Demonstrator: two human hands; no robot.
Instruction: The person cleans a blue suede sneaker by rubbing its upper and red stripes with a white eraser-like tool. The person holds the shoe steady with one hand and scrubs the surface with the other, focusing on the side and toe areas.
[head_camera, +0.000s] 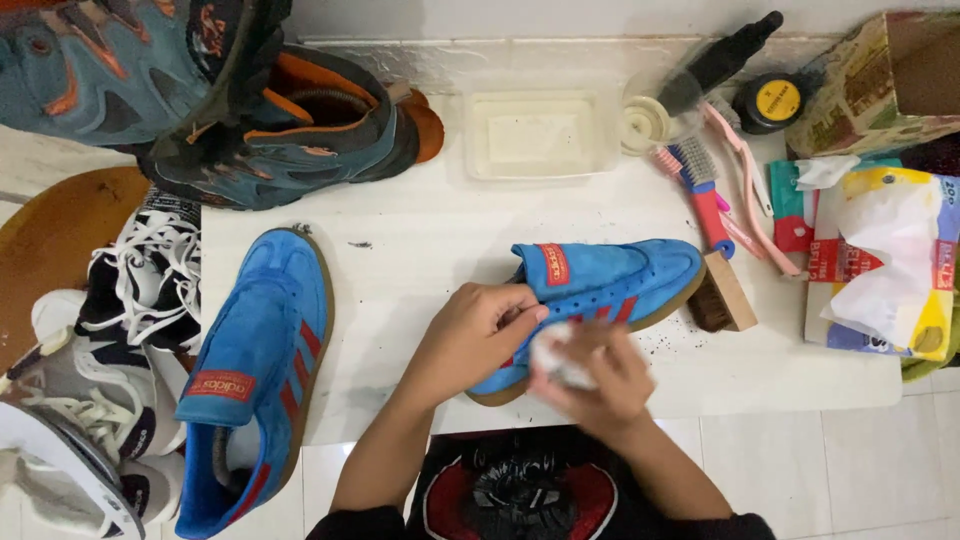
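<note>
Right hand (590, 375): clenched on a small white cloth wad (556, 360), pressed to the shoe's side.
Left hand (475, 335): grasping the blue suede shoe with red stripes (610, 285) at its heel, mid-tabletop (430, 240).
Progress: wiping under way; matching blue shoe (255, 370) left of it, untouched.
Wooden brush (722, 295): just right of the toe.

At the right edge of the worktop (420, 240) a flat plastic wipe packet (880, 265) in white, yellow, blue and red is laid, with a crumpled white sheet drawn out over it. Behind it, in the far right corner, a cardboard box (880, 85) with a multicoloured printed pattern is stood, and just beside that a small round black tin with a yellow label (777, 100) is seen. Red rectangular tongue labels are borne by the blue shoe at the centre (553, 264) and by the blue shoe on the left (220, 385).
</note>
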